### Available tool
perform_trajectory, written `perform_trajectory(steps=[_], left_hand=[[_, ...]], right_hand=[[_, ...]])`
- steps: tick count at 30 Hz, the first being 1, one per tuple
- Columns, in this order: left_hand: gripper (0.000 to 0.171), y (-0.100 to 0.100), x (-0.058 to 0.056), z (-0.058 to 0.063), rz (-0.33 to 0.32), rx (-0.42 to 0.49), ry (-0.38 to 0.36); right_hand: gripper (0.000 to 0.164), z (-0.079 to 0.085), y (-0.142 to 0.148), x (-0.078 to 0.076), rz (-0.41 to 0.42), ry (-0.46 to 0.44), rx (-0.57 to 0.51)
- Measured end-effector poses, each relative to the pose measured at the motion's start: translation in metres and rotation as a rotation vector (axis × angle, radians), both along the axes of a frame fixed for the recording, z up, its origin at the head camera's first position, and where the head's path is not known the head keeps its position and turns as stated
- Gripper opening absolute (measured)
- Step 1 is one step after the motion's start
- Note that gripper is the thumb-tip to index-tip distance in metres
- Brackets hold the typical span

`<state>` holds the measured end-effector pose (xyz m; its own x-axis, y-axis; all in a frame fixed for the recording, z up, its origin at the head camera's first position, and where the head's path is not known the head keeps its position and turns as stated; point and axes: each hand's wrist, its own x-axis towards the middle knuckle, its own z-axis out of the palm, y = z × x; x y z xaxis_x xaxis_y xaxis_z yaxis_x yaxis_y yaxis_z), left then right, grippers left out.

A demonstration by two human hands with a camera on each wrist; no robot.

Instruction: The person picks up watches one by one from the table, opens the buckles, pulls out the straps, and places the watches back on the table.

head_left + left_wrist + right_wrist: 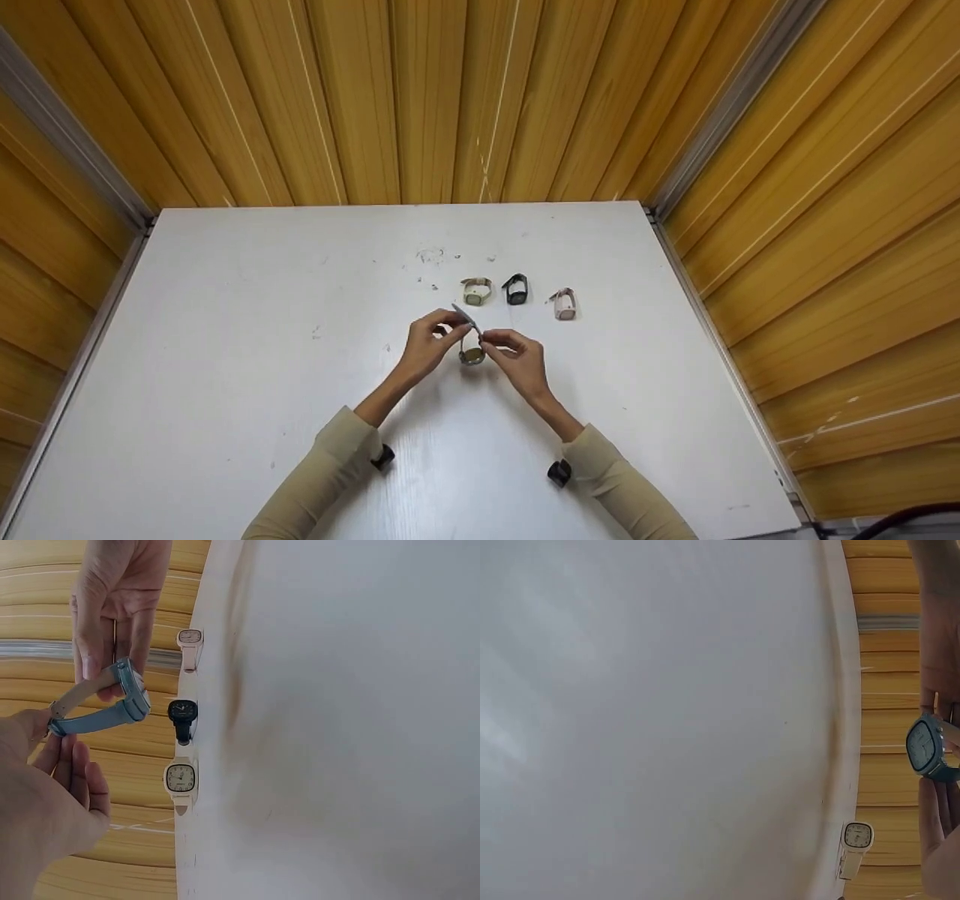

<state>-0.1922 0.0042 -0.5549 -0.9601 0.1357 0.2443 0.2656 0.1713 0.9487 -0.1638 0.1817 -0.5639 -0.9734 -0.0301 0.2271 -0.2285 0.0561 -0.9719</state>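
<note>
A blue wristwatch [105,717] sits between the hands over the middle of the worktop [225,337], its strap bent into a loop with the square-ish case at the 6 o'clock end in the head view. At its 9 o'clock, the left hand [429,346] pinches the strap at the buckle end; at its 3 o'clock, the right hand [519,366] pinches the strap nearer the case. Whether the strap is fastened cannot be told.

Beyond the blue watch, three more watches stand on the worktop, well apart from the hands: a cream watch [474,298] at 12 o'clock, a black watch [517,297] at 1 o'clock and a pink watch [565,314] at 2 o'clock. Small dark marks [431,256] speckle the worktop at 11 o'clock. Beige sleeves [313,480] come in from 7 and 5 o'clock, and wood-look panels [427,97] rise beyond the far edge.
</note>
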Motion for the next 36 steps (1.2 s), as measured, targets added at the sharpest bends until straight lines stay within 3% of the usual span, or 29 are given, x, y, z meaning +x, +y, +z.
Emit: perform_trajectory(steps=[4,10,16,21,26,33,36], left_hand=[[0.013,0.001,0.003,0.003,-0.006,0.005,-0.017],[0.014,-0.001,-0.004,-0.013,-0.032,0.007,-0.002],[0.011,-0.005,-0.007,-0.019,-0.056,0.007,0.015],[0.015,-0.009,-0.008,-0.016,-0.02,0.019,-0.012],[0.016,-0.01,-0.006,-0.016,0.01,0.043,-0.022],[0.017,-0.009,-0.006,-0.017,-0.003,0.089,-0.042],[0.018,-0.009,-0.006,-0.016,-0.004,0.105,-0.071]], right_hand=[[0.022,0.002,0.001,0.001,0.014,-0.016,0.022],[0.026,0.005,0.0,0.001,0.036,-0.027,0.061],[0.023,0.004,0.002,0.001,0.047,-0.017,0.113],[0.021,-0.011,0.005,-0.007,0.023,-0.031,0.154],[0.021,-0.024,0.009,-0.008,0.022,-0.063,0.12],[0.021,0.004,0.004,0.003,0.028,-0.09,0.104],[0.022,0.004,0.005,0.001,0.03,-0.105,0.098]])
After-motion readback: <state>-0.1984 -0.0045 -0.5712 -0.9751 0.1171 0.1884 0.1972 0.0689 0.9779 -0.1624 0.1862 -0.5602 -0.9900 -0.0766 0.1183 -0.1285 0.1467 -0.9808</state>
